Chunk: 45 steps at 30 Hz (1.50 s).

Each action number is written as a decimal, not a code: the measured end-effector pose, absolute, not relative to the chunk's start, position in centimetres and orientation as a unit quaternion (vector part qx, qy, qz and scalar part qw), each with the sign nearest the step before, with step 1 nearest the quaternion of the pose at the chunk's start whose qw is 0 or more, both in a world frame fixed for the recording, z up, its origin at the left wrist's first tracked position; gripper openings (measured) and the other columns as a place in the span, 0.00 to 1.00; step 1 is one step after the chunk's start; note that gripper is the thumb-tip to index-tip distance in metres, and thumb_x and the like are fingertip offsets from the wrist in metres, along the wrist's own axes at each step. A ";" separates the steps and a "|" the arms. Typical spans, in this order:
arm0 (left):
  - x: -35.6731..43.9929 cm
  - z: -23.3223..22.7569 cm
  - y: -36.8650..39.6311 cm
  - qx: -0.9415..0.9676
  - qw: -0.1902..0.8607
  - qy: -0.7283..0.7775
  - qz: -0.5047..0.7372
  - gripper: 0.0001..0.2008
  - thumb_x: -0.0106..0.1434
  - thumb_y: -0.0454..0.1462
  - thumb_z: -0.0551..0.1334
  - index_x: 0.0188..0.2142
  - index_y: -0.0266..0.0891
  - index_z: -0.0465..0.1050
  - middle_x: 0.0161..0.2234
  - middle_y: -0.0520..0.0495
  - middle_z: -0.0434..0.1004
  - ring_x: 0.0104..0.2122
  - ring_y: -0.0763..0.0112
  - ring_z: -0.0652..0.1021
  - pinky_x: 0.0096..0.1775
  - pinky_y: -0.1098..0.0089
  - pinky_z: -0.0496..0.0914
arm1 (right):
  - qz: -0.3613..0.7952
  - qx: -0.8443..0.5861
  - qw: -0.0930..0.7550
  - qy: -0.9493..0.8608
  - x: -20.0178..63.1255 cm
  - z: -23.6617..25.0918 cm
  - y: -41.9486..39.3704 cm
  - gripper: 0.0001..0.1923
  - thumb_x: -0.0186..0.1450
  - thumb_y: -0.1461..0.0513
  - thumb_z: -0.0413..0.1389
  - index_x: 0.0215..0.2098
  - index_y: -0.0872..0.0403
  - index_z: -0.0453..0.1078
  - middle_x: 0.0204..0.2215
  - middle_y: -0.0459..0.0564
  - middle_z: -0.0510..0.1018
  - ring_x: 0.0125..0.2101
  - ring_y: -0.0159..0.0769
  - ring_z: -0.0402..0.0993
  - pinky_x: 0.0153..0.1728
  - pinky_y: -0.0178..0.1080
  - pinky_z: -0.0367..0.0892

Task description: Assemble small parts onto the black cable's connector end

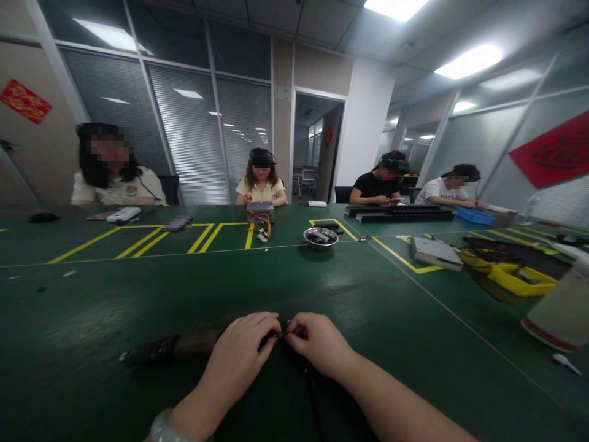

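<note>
In the head view, the left hand point(243, 350) and the right hand point(317, 344) meet low at the middle of the green bench point(138, 307), knuckles up, fingertips facing each other. The fingers point(269, 331) of the left hand are curled in and pinched narrow on a small dark part point(281, 333) that sits exactly between the two hands; the right fingers point(297, 331) are pinched on its other end. The part is too small and shadowed to tell what it is. A dark cable point(310, 383) runs from under the right fingers down toward the person's body. A pale bracelet point(161, 426) circles the left wrist.

Just left of the left fingers lies a dark elongated object point(156, 351), flat on the bench and apart from the hand. Well beyond the fingers, across yellow floor-style markings, stands a metal bowl point(321, 237) with small parts in it. Far to the right of the right fingers are a yellow tray point(515, 276), a grey flat box point(435, 252) and a white paper cup point(559, 313) lying tilted near the bench edge, with a white spoon point(565, 363) beside it. Four other people sit along the far side of the bench, their hands on their own work.
</note>
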<state>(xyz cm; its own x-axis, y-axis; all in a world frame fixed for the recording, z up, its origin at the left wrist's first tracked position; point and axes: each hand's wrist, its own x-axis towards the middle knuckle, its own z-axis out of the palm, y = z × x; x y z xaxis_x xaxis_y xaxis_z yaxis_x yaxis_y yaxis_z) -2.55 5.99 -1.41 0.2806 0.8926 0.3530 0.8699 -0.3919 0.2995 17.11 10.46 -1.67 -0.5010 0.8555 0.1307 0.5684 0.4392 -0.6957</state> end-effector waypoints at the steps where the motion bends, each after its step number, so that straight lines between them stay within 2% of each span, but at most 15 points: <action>1: -2.5 -1.4 6.0 0.796 0.024 0.555 0.240 0.09 0.62 0.36 0.58 0.42 0.47 0.71 0.48 0.52 0.75 0.49 0.63 0.74 0.50 0.60 0.67 | 0.299 -0.439 0.239 -0.813 17.1 -1.6 10.4 0.05 0.61 0.62 0.58 0.34 0.53 0.76 0.30 0.45 0.78 0.29 0.31 0.71 0.29 0.30 0.60; 7: -2.6 -1.3 6.0 0.792 0.042 0.563 0.234 0.05 0.62 0.36 0.58 0.39 0.46 0.70 0.49 0.53 0.74 0.49 0.63 0.73 0.50 0.58 0.67 | 0.310 -0.436 0.239 -0.810 17.2 -1.8 10.5 0.05 0.61 0.62 0.58 0.34 0.52 0.76 0.31 0.45 0.79 0.30 0.31 0.72 0.29 0.30 0.61; 16: -2.6 -1.3 6.1 0.793 0.039 0.562 0.233 0.08 0.61 0.36 0.59 0.41 0.47 0.71 0.49 0.51 0.75 0.49 0.62 0.74 0.50 0.59 0.67 | 0.311 -0.434 0.250 -0.808 17.1 -2.2 10.7 0.05 0.60 0.63 0.58 0.34 0.52 0.76 0.28 0.43 0.78 0.27 0.29 0.70 0.28 0.29 0.59; 33: -2.7 -0.7 6.2 0.797 0.071 0.549 0.240 0.07 0.64 0.35 0.56 0.37 0.47 0.73 0.48 0.51 0.76 0.48 0.62 0.74 0.49 0.61 0.67 | 0.357 -0.447 0.257 -0.779 16.6 -2.1 10.7 0.05 0.59 0.66 0.57 0.32 0.54 0.75 0.27 0.44 0.78 0.28 0.30 0.72 0.29 0.29 0.61; 39: -2.4 -0.4 6.1 0.772 0.074 0.585 0.239 0.11 0.62 0.34 0.57 0.44 0.47 0.70 0.45 0.49 0.77 0.45 0.62 0.76 0.47 0.61 0.69 | 0.355 -0.453 0.265 -0.774 16.7 -2.6 10.9 0.03 0.58 0.66 0.58 0.31 0.54 0.74 0.26 0.43 0.77 0.26 0.29 0.71 0.27 0.28 0.60; 45: -2.5 -0.4 6.0 0.787 0.070 0.565 0.238 0.08 0.61 0.33 0.56 0.37 0.45 0.72 0.47 0.50 0.76 0.48 0.62 0.75 0.50 0.60 0.68 | 0.350 -0.457 0.261 -0.775 16.7 -2.7 10.9 0.05 0.58 0.67 0.58 0.31 0.54 0.74 0.27 0.43 0.77 0.27 0.30 0.71 0.28 0.29 0.60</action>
